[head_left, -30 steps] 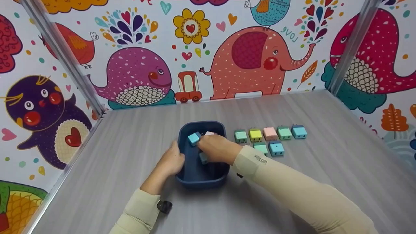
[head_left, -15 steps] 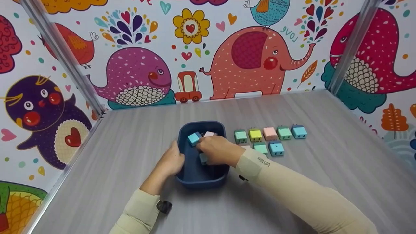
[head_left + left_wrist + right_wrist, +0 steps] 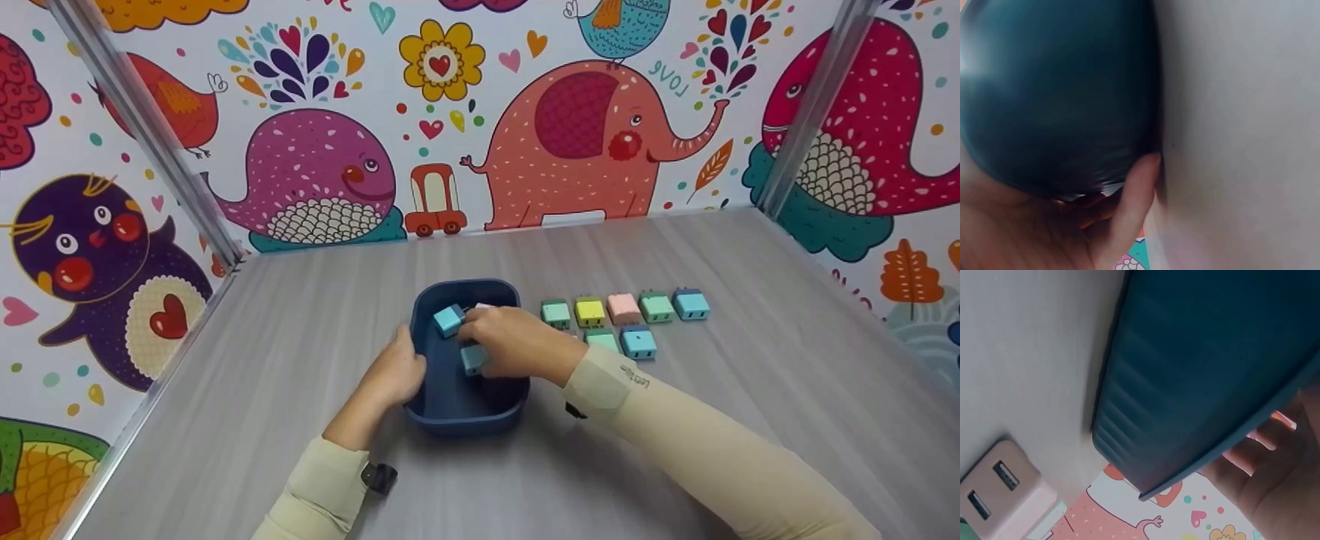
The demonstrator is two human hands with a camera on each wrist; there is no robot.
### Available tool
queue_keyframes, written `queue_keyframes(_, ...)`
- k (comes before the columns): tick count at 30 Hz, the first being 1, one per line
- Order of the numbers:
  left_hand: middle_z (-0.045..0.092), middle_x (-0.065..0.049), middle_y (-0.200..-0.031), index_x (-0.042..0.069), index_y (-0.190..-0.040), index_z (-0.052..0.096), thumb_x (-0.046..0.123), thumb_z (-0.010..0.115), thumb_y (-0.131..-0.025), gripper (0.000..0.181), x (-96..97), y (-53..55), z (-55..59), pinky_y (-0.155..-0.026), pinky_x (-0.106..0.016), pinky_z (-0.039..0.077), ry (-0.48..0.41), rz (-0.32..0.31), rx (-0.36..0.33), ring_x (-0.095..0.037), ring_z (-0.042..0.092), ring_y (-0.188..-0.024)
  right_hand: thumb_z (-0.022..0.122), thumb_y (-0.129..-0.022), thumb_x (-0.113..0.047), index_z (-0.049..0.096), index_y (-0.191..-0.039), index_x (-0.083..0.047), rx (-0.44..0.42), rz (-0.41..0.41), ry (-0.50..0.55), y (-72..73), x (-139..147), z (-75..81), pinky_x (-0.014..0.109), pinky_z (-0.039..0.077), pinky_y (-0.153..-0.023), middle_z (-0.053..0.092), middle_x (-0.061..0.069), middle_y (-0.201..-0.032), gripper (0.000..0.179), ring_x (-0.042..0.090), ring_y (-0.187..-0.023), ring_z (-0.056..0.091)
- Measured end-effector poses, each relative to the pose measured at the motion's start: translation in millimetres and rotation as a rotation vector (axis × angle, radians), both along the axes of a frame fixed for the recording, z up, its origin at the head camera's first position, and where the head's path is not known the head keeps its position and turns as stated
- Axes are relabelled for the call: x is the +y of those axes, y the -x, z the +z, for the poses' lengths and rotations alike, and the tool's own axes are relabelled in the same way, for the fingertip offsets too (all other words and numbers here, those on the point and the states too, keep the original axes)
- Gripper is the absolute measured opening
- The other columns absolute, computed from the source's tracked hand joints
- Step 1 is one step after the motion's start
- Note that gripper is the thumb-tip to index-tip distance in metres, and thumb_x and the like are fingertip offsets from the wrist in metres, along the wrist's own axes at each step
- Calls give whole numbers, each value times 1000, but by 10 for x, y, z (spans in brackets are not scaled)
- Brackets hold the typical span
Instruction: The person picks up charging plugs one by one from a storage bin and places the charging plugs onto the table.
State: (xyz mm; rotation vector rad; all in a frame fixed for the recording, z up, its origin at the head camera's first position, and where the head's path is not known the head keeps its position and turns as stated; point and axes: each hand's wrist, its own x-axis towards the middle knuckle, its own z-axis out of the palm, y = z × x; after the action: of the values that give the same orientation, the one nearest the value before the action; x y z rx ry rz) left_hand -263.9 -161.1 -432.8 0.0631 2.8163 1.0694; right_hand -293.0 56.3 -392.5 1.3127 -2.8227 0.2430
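Observation:
In the head view, my left hand (image 3: 397, 367) grips the left side of a dark blue bin (image 3: 465, 427). The left wrist view shows fingers against the outer wall of the bin (image 3: 1067, 101). My right hand (image 3: 521, 345) reaches into the bin, fingers curled, over a teal USB charger (image 3: 473, 360) that it appears to pinch. The contact is partly hidden. A light blue charger (image 3: 448, 321) lies at the bin's far left. A pale pink charger (image 3: 483, 306) is mostly covered by the right hand. In the right wrist view, the bin's wall hides the fingertips of my hand (image 3: 1275, 478).
Right of the bin, USB chargers stand in two rows on the grey table (image 3: 300, 337), among them a yellow charger (image 3: 589, 311) and a blue charger (image 3: 638, 343). A pink charger (image 3: 1008, 489) shows close in the right wrist view. Cartoon-printed walls enclose the table.
My right wrist and forearm have shifted to the right, with the fingers still inside the bin. The teal charger has risen slightly and shows more. My left hand stays in place.

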Motion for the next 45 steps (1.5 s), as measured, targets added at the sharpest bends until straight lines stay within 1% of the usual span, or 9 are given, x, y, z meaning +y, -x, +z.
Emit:
queue_keyframes(5,30,-39,-164,-15,-163,12,8,38,-108,65,2,1,-5,-120,-59,34,2,7,-6,-49,36,-151,89,-87,-15,79,-128,-11,-6,10,60,-61,64,25,34,59,-96,74,7,-121,42,17,-103,68)
queue_keyframes(10,26,-37,-167,-14,-164,9,8,38,-109,66,5,5,5,-122,-59,31,2,9,-18,-48,32,-153,91,-86,-16,79,-128,-11,22,22,122,-160,103,104,34,59,-93,74,7,-119,44,17,-102,70)
queue_keyframes(18,27,-37,-166,-14,-164,10,8,39,-109,66,-6,-7,0,-123,-59,30,7,24,-12,-48,32,-153,93,-83,-16,78,-130,-11,81,9,209,-275,209,228,34,60,-91,72,8,-121,49,18,-103,71)
queue_keyframes(21,29,-37,-166,-13,-164,12,9,39,-109,65,-10,-15,-4,-122,-59,31,7,31,-5,-48,34,-153,94,-83,-16,77,-130,-11,78,-8,240,-322,248,242,35,61,-90,72,8,-120,51,18,-102,71)
queue_keyframes(24,25,-34,-169,-12,-165,11,9,39,-110,66,2,-15,-12,-124,-58,28,-4,25,-13,-46,30,-155,93,-83,-15,77,-132,-11,68,-34,247,-349,299,255,35,61,-89,71,8,-120,52,18,-101,70)
queue_keyframes(28,18,-32,-172,-12,-165,8,10,38,-110,67,15,-16,-18,-126,-57,24,-15,18,-25,-44,24,-158,93,-82,-12,77,-132,-13,40,-78,254,-344,384,307,38,62,-89,71,8,-119,52,20,-102,70)
queue_keyframes(36,17,-31,-172,-11,-166,8,11,38,-111,66,10,-11,-10,-126,-57,23,-4,30,-33,-44,23,-158,94,-81,-12,78,-130,-13,-19,-137,245,-312,622,497,43,62,-88,69,8,-124,52,26,-108,70)
queue_keyframes(40,16,-31,-172,-11,-166,7,11,38,-111,67,17,-10,-7,-126,-57,22,-13,22,-31,-44,22,-159,95,-80,-11,78,-130,-12,-23,-148,237,-284,725,532,41,63,-87,70,7,-121,52,24,-106,69)
queue_keyframes(45,16,-31,-172,-11,-166,7,11,38,-111,67,30,-6,-4,-127,-57,22,-15,31,-38,-44,22,-159,95,-80,-12,79,-128,-11,-4,-179,216,-234,840,531,40,63,-86,70,8,-115,51,25,-101,70)
